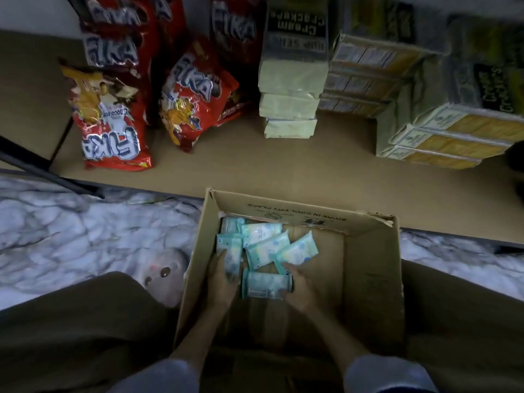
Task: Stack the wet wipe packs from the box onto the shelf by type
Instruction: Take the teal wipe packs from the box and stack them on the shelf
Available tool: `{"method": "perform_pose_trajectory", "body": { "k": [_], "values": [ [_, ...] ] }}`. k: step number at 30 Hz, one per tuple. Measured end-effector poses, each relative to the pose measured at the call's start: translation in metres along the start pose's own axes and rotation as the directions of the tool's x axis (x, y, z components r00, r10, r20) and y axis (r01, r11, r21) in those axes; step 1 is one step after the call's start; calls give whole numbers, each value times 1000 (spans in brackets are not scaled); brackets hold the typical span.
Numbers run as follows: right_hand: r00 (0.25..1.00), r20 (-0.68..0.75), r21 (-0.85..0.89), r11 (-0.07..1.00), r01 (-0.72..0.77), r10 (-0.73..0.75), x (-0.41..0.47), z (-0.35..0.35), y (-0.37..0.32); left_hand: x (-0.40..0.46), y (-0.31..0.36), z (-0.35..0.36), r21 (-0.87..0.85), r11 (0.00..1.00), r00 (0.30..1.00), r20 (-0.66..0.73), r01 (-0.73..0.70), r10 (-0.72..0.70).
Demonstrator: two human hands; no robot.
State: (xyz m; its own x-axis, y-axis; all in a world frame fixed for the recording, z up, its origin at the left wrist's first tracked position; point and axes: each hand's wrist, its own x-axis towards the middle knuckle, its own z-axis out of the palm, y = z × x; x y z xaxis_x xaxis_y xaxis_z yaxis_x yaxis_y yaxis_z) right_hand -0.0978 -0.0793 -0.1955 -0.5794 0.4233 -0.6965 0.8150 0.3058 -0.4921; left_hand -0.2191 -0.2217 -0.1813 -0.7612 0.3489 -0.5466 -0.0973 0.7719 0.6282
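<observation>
An open cardboard box (371, 268) stands on the floor in front of me, against the low brown shelf (283, 163). Several pale blue-green wet wipe packs (266, 248) lie loose in its far left part. Both my hands reach down into the box. My left hand (222, 282) grips an upright pack (231, 255) at the left side. My right hand (300, 287) holds the right end of a flat pack (263, 285) lying nearest to me, with another pack (297, 251) just beyond its fingers.
On the shelf stand red snack bags (195, 100) at the left, stacked pale cracker packs (289, 95) in the middle and yellow cracker bundles (448, 137) at the right. Bare shelf board lies in front of them. The floor (71, 231) is marble-patterned. My knees flank the box.
</observation>
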Motion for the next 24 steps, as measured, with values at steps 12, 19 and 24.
{"method": "perform_pose_trajectory", "body": {
  "k": [12, 19, 24],
  "values": [
    [992, -110, 66, 995, 70, -63, 10, 46, 21, 21, -10, 28, 124, 991, 999, -23, 47, -45],
    [991, -122, 65, 996, 64, -55, 6, 42, 28, 23, -12, 24, 32, 997, 997, 4, 76, -77],
    [982, -185, 100, 994, 45, -26, -15, 15, 23, 9, 8, 8, 0, 1000, 999, 43, 3, -3]
  ]
}}
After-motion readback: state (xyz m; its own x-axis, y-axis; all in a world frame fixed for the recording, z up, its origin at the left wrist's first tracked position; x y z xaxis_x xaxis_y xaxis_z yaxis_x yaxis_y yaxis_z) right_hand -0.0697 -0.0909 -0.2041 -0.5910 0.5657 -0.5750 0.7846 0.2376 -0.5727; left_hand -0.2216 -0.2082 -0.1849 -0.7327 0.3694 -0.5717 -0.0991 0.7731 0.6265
